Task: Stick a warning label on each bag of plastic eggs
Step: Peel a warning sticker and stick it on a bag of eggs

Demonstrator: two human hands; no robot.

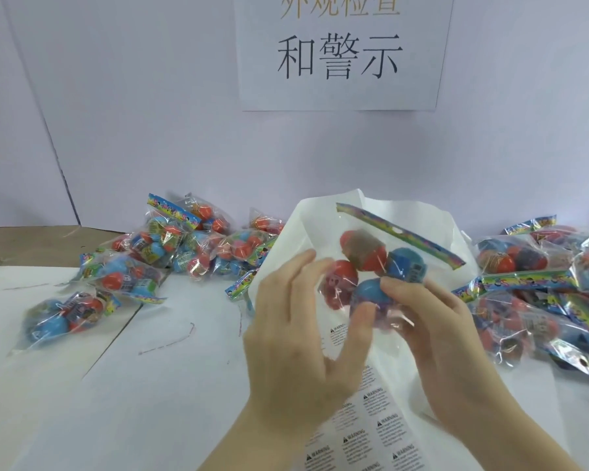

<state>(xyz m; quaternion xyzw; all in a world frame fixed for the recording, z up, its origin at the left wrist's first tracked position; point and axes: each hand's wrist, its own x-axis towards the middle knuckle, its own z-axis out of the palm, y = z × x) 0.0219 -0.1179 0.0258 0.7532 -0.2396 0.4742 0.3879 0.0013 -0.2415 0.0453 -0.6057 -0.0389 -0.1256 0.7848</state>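
Bag (371, 277) of plastic eggs held up mid-table, above the label sheet (371, 433). Its header strip (400, 235) sits on top and runs diagonally, high end toward the far left, low end toward the right; the clear pouch hangs from it toward the person. Inside: red and blue eggs, blurred.

Right hand (453, 338): comes in from the near right corner, fingers curled round the lower right of the pouch, fingertips pressed on a blue egg through the film. Gripping it.

Left hand (293, 331): comes in from the near edge, palm facing the bag, fingers spread and mostly straight. Thumb tip lies against the lower left of the pouch; the other fingertips are at the pouch's left side by a red egg. Cannot tell whether it holds a label.

The sheet lies flat on the white table (150, 402), running from the near edge back under both hands, rows of small "WARNING" labels printed on it. Hands and forearms cover much of it.

Left pile of bags (184, 246): spread along the far left of the table, one stray bag (65, 317) nearer the left edge.
Right pile of bags (551, 287): heaped at the right edge, just beside the right hand.

Paper sign (340, 52) with Chinese characters on the back wall, above the far edge.
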